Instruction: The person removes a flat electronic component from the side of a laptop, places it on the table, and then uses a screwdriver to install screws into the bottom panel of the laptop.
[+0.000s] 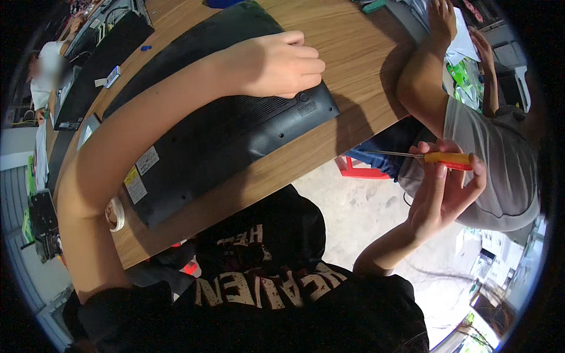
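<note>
A large black laptop (pixel 218 138) lies underside up on the wooden table, its vents, screw holes and stickers showing. Across it reaches my left arm. My left hand (pixel 273 65) is over the laptop's right end, with the fingers curled in; whatever they hold, if anything, is hidden. Off to the right, beyond the table edge, my right hand (pixel 438 191) holds a screwdriver (pixel 448 159) with a yellow and red handle. Its thin metal shaft points left, apart from the laptop.
Beside me on the right sits a person in a grey shirt (pixel 491 159), a forearm by the table (pixel 359 59). A red stool (pixel 365 169) stands below. A roll of tape (pixel 115 214) lies at the table's left edge. Another open device (pixel 100 65) and a small box (pixel 113 76) are at far left.
</note>
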Available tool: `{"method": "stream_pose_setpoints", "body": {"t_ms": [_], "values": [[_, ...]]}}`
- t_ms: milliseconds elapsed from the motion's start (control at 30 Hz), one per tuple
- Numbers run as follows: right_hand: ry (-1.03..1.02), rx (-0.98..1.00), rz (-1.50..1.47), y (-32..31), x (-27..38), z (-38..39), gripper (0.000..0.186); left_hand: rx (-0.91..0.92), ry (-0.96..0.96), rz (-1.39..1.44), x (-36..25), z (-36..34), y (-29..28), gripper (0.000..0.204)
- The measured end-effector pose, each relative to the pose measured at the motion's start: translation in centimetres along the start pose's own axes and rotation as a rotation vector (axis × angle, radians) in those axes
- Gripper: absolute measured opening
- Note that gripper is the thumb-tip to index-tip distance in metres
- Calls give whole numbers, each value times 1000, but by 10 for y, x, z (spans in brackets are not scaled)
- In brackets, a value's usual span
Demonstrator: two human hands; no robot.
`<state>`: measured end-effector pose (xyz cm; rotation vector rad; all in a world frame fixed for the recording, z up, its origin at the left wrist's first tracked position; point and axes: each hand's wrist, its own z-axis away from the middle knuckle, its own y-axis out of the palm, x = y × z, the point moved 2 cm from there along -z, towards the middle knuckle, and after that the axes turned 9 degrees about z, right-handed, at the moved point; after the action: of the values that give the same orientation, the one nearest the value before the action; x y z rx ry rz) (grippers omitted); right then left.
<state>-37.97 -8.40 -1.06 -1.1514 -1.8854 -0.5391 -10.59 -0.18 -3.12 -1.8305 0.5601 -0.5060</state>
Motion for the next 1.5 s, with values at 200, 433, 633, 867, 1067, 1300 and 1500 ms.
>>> {"method": "stream_pose_setpoints", "body": {"t_ms": [200, 433, 633, 867, 1067, 1300, 1500], "values": [[31, 9, 7, -7, -5, 13, 43, -11, -203, 185, 0, 6, -28, 17], [163, -111, 114, -19, -10, 9, 48, -220, -838, 31, -69, 134, -151, 12], [147, 65, 53, 4, -22, -10, 48, -312, -1408, 16, -196, 243, -177, 12], [-4, 297, -72, 38, -1, -20, 44, -331, -1576, -142, -291, 298, -147, 12], [130, 305, -4, 75, 19, -19, 50, -407, -1620, -174, -303, 324, -121, 12], [297, 313, 27, 81, 26, 3, 44, -623, -1526, -289, -283, 289, -131, 16], [310, 523, 268, 109, 23, 6, 18, -541, -1096, 210, -220, 197, -97, 15]]}}
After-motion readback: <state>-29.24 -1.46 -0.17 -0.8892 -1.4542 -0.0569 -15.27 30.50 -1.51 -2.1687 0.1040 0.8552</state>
